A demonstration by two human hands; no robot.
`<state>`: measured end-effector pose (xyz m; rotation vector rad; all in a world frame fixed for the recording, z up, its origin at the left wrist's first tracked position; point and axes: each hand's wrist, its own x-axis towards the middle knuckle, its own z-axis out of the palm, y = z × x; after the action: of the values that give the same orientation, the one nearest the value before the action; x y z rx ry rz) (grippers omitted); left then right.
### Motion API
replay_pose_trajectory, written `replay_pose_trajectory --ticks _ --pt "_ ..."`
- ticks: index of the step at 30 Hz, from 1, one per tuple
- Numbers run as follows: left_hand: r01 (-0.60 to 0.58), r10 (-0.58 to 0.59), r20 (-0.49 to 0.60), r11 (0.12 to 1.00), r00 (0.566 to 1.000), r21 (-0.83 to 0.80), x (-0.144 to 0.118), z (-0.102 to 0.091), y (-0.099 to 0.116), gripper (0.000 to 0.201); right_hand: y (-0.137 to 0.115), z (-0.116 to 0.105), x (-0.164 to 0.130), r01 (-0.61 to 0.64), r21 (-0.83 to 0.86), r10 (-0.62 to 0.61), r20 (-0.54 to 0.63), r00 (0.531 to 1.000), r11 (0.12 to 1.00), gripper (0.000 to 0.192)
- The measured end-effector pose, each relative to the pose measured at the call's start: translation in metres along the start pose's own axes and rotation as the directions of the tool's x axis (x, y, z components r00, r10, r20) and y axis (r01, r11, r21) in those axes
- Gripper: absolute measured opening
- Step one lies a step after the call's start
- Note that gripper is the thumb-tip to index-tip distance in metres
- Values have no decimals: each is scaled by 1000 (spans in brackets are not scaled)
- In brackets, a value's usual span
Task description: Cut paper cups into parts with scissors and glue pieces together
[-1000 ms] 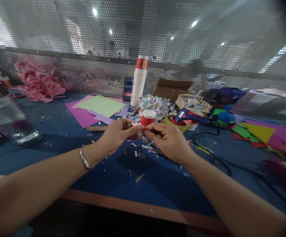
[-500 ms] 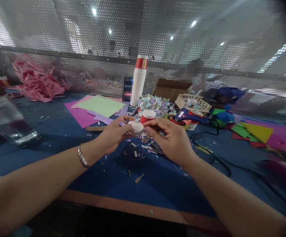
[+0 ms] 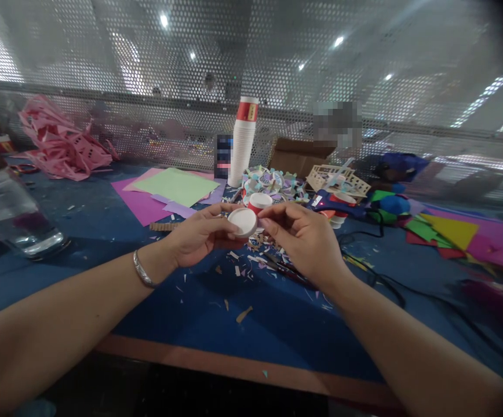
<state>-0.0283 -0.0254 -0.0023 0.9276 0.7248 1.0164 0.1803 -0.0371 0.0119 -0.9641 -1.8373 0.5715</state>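
Observation:
My left hand (image 3: 206,234) grips a white, shallow round piece with a raised rim, like a paper cup bottom (image 3: 243,223), between thumb and fingers, its round face tilted towards me. At its right edge, the thumb and forefinger of my right hand (image 3: 297,237) are pinched together. A small pale bit shows at those fingertips, too small to make out. Just behind the hands stands a red and white paper cup (image 3: 261,201), partly hidden by them. Below, paper scraps (image 3: 245,266) and a dark pointed tool (image 3: 284,267) lie on the blue table.
A tall stack of paper cups (image 3: 243,145) rises behind, beside a heap of cut paper pieces (image 3: 273,180). Coloured sheets (image 3: 175,184) and a water jar (image 3: 21,208) are on the left. To the right lie a blue glue gun (image 3: 332,202), its black cable (image 3: 382,278) and a wooden basket (image 3: 338,179).
The white round piece has tilted up to show more of its face. The lilac bit seen by the left fingers is no longer visible there. My right hand stays pinched at its edge.

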Motion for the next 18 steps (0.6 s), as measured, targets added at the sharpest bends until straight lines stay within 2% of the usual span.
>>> replay_pose_trajectory --ticks 6,9,13,18 --pt "-17 17 -1 1000 1000 9 1 -1 0 43 0 -2 -1 32 -55 -32 -3 999 998 7" --pt "-51 52 -5 998 999 39 0 -1 0 43 -3 -2 -2 126 -133 -132 -39 991 983 8" --pt "-158 160 -6 981 987 116 -1 0 1 47 -4 -1 -2 258 -280 -291 -81 953 925 7" --pt "-244 244 14 959 970 146 -3 2 -2 40 -4 0 -3 321 -429 -396 -97 913 844 4"
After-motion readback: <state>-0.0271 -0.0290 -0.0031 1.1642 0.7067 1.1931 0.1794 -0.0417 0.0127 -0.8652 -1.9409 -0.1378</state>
